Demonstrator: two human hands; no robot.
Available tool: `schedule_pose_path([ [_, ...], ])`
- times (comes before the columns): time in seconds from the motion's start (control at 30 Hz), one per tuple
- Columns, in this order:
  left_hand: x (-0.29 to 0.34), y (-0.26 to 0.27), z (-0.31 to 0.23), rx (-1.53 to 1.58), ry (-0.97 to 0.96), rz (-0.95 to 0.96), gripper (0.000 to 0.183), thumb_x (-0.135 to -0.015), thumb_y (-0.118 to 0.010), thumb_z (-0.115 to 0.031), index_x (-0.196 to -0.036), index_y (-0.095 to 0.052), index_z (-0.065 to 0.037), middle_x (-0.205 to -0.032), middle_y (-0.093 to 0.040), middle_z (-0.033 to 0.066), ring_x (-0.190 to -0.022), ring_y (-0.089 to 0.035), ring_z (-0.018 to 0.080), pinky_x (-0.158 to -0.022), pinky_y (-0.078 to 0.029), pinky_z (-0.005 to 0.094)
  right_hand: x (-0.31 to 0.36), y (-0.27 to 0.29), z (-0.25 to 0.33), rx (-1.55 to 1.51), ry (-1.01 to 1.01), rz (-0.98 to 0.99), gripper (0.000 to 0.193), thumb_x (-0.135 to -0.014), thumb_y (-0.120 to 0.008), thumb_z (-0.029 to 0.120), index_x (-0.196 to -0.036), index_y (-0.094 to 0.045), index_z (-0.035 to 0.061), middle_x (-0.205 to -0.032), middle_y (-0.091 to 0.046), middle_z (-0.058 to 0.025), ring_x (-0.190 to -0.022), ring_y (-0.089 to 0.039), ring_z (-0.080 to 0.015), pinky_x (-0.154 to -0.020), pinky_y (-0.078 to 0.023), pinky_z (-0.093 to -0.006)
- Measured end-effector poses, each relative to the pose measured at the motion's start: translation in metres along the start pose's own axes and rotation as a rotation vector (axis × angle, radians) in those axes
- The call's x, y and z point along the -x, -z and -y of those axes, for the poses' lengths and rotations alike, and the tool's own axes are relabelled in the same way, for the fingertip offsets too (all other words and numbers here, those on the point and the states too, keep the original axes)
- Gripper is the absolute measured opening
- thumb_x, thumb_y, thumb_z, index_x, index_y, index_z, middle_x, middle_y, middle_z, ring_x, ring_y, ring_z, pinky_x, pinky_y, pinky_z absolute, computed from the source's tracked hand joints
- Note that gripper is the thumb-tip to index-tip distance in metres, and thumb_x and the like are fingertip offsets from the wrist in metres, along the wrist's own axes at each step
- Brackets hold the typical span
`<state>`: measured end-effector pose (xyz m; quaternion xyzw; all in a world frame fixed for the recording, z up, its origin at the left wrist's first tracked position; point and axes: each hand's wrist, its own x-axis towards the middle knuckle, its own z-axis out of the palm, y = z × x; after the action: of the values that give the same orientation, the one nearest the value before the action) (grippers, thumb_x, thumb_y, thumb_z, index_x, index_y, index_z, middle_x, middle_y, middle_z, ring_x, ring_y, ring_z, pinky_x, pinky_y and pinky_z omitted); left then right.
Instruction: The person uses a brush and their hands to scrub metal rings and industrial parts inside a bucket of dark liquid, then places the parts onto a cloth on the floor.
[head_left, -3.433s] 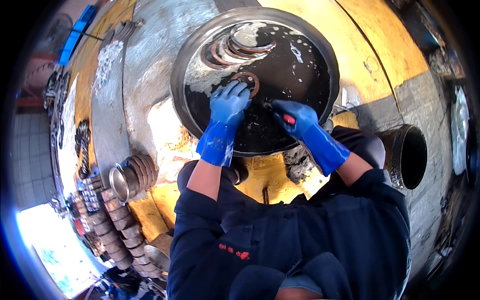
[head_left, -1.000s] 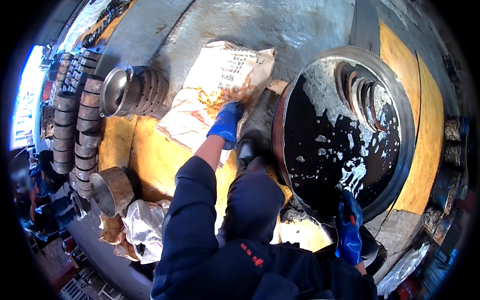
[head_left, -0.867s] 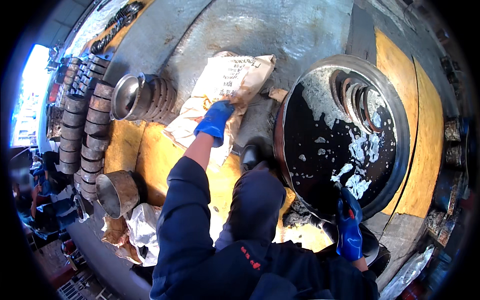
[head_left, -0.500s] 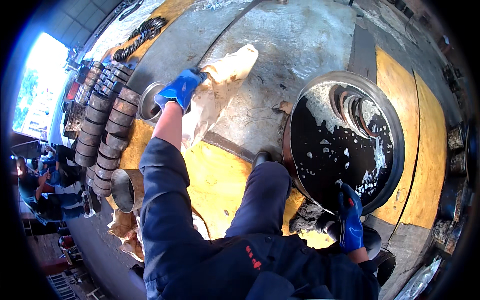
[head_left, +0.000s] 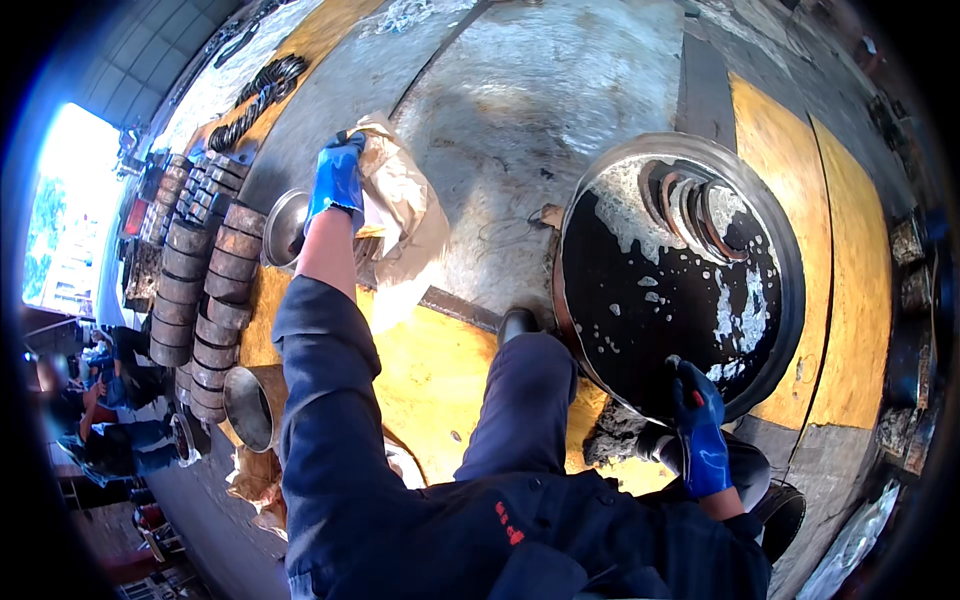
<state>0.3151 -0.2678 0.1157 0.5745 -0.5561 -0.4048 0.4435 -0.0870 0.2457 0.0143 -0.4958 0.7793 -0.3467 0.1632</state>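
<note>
My left hand (head_left: 338, 182), in a blue glove, is closed on the upper edge of a crumpled, light-brown paper sheet or bag (head_left: 412, 215). The paper hangs down beside a shiny metal bowl (head_left: 288, 228); striped, brownish edges show under it, too little to name. My right hand (head_left: 701, 425), also gloved in blue, is at the near rim of a large round metal tub (head_left: 790, 340). Its fingers are bent together with a small pale bit at their tips, which I cannot make out. Dark contents (head_left: 625, 270) with white flecks fill the tub, and several curved metal rings (head_left: 700, 215) stand in it.
Stacked metal cylinders (head_left: 222, 285) stand in rows at the left, with an open metal can (head_left: 255, 408) nearer me. Black coiled parts (head_left: 262, 100) lie at the far left. Another person (head_left: 110, 440) sits beyond the stacks. Yellow floor plates (head_left: 850, 290) lie right of the tub.
My left hand has moved left with the paper, which now hangs bunched and folded instead of stretching away to the right. My right hand stays at the tub's rim; the view has shifted slightly.
</note>
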Motion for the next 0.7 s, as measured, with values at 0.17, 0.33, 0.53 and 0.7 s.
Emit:
schedule_pose_path([
  [0.17,-0.035,-0.024,-0.032,0.159,-0.156,-0.007,0.02,-0.097,-0.067,-0.018,-0.111,-0.072,-0.004,-0.091,-0.072,0.0061,-0.078,-0.064,0.0159,-0.072,-0.054,0.0316,0.001,0.005,0.004,-0.043,-0.011,-0.004,0.034,-0.088,-0.067,-0.005,-0.121,-0.071,0.0042,-0.116,-0.075,-0.0123,-0.111,-0.071,-0.0251,-0.098,-0.053,-0.0333],
  [0.33,-0.091,-0.005,-0.069,-0.105,-0.36,0.217,0.028,-0.098,-0.068,-0.026,-0.117,-0.072,-0.006,-0.096,-0.071,0.0028,-0.081,-0.061,0.0122,-0.068,-0.049,0.0308,-0.003,0.003,0.014,-0.055,0.009,0.04,0.035,-0.089,-0.065,-0.004,-0.123,-0.07,0.0035,-0.118,-0.074,-0.0138,-0.112,-0.071,-0.0276,-0.098,-0.053,-0.0347],
  [0.53,-0.023,-0.063,-0.028,-0.334,-0.438,0.606,0.029,-0.099,-0.068,-0.026,-0.12,-0.071,-0.007,-0.101,-0.074,0.0064,-0.091,-0.065,0.0127,-0.081,-0.055,0.032,-0.001,-0.002,0.001,-0.104,0.011,0.008,0.034,-0.09,-0.064,-0.004,-0.124,-0.069,0.0032,-0.118,-0.074,-0.0139,-0.112,-0.07,-0.0283,-0.098,-0.053,-0.0355],
  [0.7,0.066,-0.136,0.136,-0.36,-0.35,0.665,0.027,-0.096,-0.066,-0.026,-0.112,-0.072,-0.004,-0.103,-0.074,0.0183,-0.095,-0.069,0.0286,-0.086,-0.054,0.0384,0.001,0.005,-0.003,-0.068,-0.034,0.071,0.035,-0.091,-0.064,-0.004,-0.125,-0.069,0.0027,-0.121,-0.073,-0.0132,-0.114,-0.07,-0.0262,-0.1,-0.051,-0.0343],
])
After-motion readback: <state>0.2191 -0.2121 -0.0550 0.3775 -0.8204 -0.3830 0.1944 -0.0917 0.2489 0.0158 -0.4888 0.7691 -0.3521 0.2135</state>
